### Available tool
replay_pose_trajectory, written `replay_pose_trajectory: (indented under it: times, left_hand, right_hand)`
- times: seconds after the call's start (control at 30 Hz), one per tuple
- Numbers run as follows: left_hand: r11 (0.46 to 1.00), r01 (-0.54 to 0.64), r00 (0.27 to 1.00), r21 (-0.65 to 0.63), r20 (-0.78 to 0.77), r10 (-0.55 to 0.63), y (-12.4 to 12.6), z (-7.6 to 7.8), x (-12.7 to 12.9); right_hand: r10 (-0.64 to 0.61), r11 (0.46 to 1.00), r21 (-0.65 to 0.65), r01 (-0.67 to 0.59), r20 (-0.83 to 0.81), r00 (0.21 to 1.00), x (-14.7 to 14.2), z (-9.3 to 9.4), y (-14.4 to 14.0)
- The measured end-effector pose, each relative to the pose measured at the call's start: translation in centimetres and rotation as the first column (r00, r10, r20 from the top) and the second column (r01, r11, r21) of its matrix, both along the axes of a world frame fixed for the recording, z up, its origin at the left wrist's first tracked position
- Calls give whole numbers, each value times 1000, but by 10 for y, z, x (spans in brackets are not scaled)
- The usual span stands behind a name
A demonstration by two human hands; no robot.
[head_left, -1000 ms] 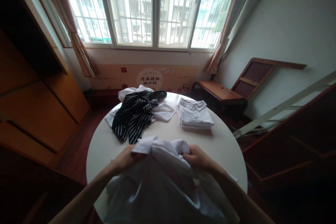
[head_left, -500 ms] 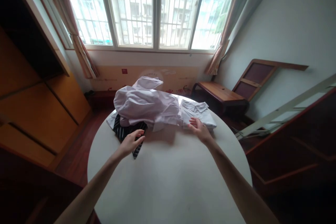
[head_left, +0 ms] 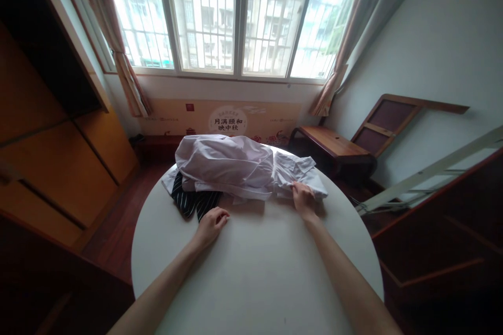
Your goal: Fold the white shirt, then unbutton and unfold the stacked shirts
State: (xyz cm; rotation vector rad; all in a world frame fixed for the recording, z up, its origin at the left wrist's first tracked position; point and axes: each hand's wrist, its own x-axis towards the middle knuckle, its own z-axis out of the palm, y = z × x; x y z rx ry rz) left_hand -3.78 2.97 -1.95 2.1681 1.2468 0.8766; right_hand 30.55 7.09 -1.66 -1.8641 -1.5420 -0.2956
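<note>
A pale, crumpled shirt [head_left: 228, 162] lies loosely heaped across the far side of the round white table [head_left: 255, 267]. A black necktie with white stripes [head_left: 184, 199] pokes out from under its left part. My left hand [head_left: 212, 224] rests by the tie's near end, partly covering it. Its fingers are curled together, and nothing shows in them. To the right lies a neatly folded white shirt [head_left: 293, 165] with its collar at the back. My right hand [head_left: 304, 200] is closed on the front of that folded shirt, fingertips partly hidden.
Behind the table, a printed banner [head_left: 173, 115] stands below a barred window [head_left: 204, 21]. A low wooden bench [head_left: 330, 141] and a leaning wood-framed panel [head_left: 383, 123] are at the right. Wooden cabinets [head_left: 58, 172] line the left.
The raised part of the crumpled shirt has settled flat. My left hand has come nearer and curled its fingers. My right hand has moved slightly right and closed on the folded shirt.
</note>
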Motion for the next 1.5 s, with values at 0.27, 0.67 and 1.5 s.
replay_pose_trajectory:
  times: [0.27,0.67,1.5]
  left_hand:
    - [1000,3,1000,12,27,-4,2,0,-2]
    - [999,-24,992,-31,124,28,-4,5,0]
    - [998,-34,991,55,129,27,-63,5,34]
  right_hand:
    - [-202,972,101,214,-122,972,-4,25,3]
    - [289,911,334,-242,-98,952,-44,77,-176]
    - [224,975,17,-223,-51,973,-71,-3,-182]
